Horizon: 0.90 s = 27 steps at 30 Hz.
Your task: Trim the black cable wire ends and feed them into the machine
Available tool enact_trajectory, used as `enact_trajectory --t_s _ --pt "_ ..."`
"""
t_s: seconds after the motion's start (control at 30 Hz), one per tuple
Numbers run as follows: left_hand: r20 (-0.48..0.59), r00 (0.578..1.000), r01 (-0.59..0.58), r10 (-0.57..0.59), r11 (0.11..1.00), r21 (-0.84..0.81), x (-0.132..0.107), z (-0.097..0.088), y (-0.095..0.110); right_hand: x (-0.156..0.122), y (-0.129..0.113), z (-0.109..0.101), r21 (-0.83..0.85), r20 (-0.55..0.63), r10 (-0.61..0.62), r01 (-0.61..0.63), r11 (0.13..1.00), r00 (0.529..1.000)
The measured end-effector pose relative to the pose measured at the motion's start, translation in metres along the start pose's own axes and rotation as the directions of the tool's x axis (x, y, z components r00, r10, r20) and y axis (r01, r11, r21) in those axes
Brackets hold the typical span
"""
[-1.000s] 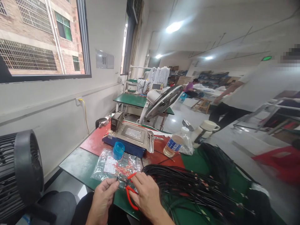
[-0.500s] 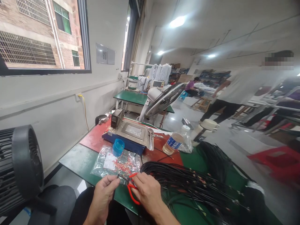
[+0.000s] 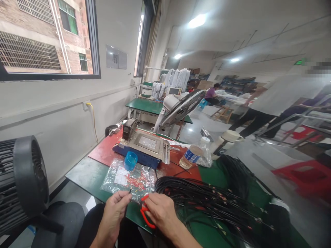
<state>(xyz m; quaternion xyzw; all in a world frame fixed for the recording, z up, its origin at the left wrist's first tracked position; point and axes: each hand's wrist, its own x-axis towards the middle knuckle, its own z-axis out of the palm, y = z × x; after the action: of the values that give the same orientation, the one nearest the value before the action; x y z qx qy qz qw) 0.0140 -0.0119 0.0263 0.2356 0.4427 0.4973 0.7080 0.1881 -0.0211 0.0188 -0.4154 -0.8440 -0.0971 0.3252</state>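
Near the front edge of the table, my left hand [image 3: 113, 208] pinches a thin black cable [image 3: 130, 191] between thumb and fingers, its short end poking up. My right hand [image 3: 164, 208] is wrapped round red-handled pliers [image 3: 147, 219]; their jaws are mostly hidden by my fingers. A small gap separates the pliers from the cable end. Just beyond both hands lies a clear plastic bag [image 3: 111, 179] with many tiny red and pale pieces [image 3: 136, 181] scattered on it. A bundle of black cables [image 3: 201, 193] with metal-coloured tips spreads to the right of my right hand.
A blue cup [image 3: 130, 161] stands on the bag, before a blue-based metal device [image 3: 139, 156]. Bottles, one labelled [image 3: 191, 156], and a beige jug [image 3: 225, 142] are farther right. A black fan [image 3: 23, 172] is at left, a white fan [image 3: 178, 106] behind. Other people are in the background.
The pliers' jaws have drawn away from the cable end, slightly right and down with my right hand. My left hand stays nearly in place. A person behind has shifted to the right.
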Motion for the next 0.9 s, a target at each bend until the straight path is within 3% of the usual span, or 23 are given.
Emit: enact_trajectory --t_s 0.07,0.13,0.27,0.37,0.47,0.57,0.9 --pt "0.009 1.000 -0.018 0.018 1.000 0.014 0.005 -0.005 -0.006 0.001 -0.007 0.000 0.182 0.025 0.068 -0.072 0.981 0.997" --pt "0.022 0.999 -0.034 0.034 0.999 0.030 0.008 -0.009 -0.010 0.004 -0.015 0.001 0.392 0.098 0.235 -0.254 0.884 0.967" --pt "0.056 0.998 -0.046 0.042 0.997 0.062 0.007 -0.010 -0.011 0.009 -0.024 0.007 0.604 0.354 0.516 -0.612 0.511 0.780" --pt "0.078 0.996 -0.042 0.036 0.996 0.082 0.004 -0.011 -0.008 0.006 -0.026 0.015 0.665 0.501 0.557 -0.706 0.241 0.662" --pt "0.100 0.994 -0.057 0.048 0.995 0.085 0.004 -0.012 -0.007 0.000 -0.030 0.022 0.671 0.583 0.561 -0.737 0.074 0.588" --pt "0.106 0.993 -0.060 0.051 0.995 0.086 0.004 -0.013 -0.007 -0.003 -0.035 0.025 0.664 0.606 0.582 -0.748 0.006 0.543" --pt "0.058 0.998 -0.005 0.003 0.999 0.034 -0.006 -0.008 -0.005 -0.007 -0.048 0.028 0.690 0.538 0.656 -0.724 0.018 0.529"
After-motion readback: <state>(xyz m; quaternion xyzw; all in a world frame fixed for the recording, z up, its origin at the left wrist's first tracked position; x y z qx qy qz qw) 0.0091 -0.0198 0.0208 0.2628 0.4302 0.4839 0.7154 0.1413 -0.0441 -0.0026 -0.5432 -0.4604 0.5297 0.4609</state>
